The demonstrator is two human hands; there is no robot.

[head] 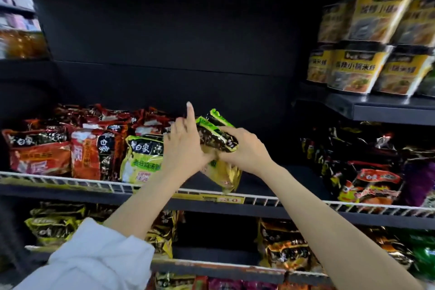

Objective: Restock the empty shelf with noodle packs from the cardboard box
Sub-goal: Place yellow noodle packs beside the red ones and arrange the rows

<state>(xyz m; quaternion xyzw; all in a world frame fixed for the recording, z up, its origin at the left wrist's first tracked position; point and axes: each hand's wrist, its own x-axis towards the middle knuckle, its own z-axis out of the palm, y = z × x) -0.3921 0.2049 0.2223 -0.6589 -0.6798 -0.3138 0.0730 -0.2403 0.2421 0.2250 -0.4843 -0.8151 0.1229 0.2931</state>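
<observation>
A yellow and green noodle pack (pixel 217 139) is held over the middle shelf (pixel 277 179), tilted with its top end up. My right hand (pixel 244 148) grips its right side. My left hand (pixel 183 143) holds its left side, with the index finger pointing up. A matching yellow-green pack (pixel 143 158) stands on the shelf just left of my hands. Red noodle packs (pixel 70 146) fill the shelf's left part. The cardboard box is not in view.
A white wire rail (pixel 259 199) runs along the shelf front, with a yellow price tag (pixel 226 199). Dark packs (pixel 367 172) crowd the right end. Yellow noodle cups (pixel 367 49) stack on an upper right shelf. More packs (pixel 287 245) lie on the shelf below.
</observation>
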